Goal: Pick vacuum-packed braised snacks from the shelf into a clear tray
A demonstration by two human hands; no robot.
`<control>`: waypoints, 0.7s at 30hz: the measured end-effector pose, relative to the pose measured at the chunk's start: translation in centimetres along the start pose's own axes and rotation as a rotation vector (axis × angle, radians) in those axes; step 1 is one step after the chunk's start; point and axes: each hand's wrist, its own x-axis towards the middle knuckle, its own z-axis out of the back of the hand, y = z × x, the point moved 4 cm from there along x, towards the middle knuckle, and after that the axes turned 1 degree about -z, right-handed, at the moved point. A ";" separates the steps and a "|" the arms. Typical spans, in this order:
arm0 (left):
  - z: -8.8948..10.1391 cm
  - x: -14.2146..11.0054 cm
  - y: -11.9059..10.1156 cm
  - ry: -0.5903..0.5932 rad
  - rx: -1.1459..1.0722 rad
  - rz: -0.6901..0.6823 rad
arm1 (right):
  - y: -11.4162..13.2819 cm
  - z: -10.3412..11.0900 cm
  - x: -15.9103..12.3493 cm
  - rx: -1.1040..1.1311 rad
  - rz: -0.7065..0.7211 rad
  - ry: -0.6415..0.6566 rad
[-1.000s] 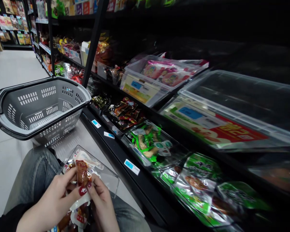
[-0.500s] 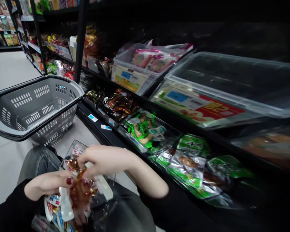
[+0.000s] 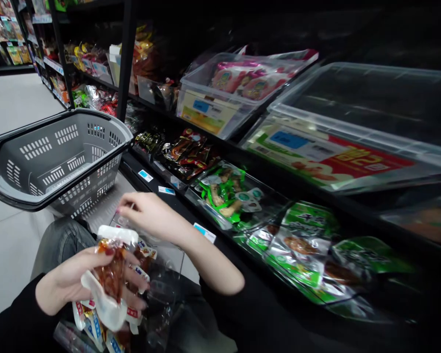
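My left hand (image 3: 75,277) is closed around a clear vacuum pack of glossy brown food (image 3: 110,274), with white edges, held above my lap. More small wrapped snack packs (image 3: 90,323), white with red and blue print, lie beneath it. My right hand (image 3: 143,211) is just beyond that pack, its fingers curled at the far rim of a clear plastic box (image 3: 161,242) that rests on my lap. Several other packs show in this box, partly hidden by my hands.
A grey shopping basket (image 3: 68,164) stands on the floor at the left. Black shelving (image 3: 154,181) runs along the right, with green-and-silver snack packs (image 3: 297,245), green packs (image 3: 224,193), a bin of pink packs (image 3: 244,81) and a large clear bin (image 3: 353,122).
My left hand has turned the brown food pack more upright and raised it slightly. My right hand has let go of the pack and moved up to the box's rim.
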 end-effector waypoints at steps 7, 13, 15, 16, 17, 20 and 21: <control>3.4 -1.0 -2.5 -0.414 0.072 -0.325 | -4.2 -0.3 -3.8 0.196 -0.114 -0.160; 3.0 -0.7 -2.0 -0.471 0.147 -0.499 | -1.8 -6.2 -6.2 0.479 -0.122 -0.115; 2.6 -0.6 -1.7 -0.420 0.061 -0.517 | -0.6 -8.2 -7.1 0.467 -0.142 -0.197; 2.5 -0.6 -1.5 -0.386 -0.007 -0.524 | -0.1 -8.8 -7.6 0.425 -0.132 -0.286; 2.4 -0.6 -1.4 -0.347 -0.084 -0.528 | 0.4 -9.2 -8.2 0.367 -0.097 -0.395; 2.1 -0.8 -0.9 -0.157 -0.342 -0.501 | 1.6 -9.1 -9.9 0.239 0.155 -0.637; 2.0 -1.0 -0.8 -0.097 -0.419 -0.500 | 1.8 -8.8 -10.3 0.216 0.244 -0.665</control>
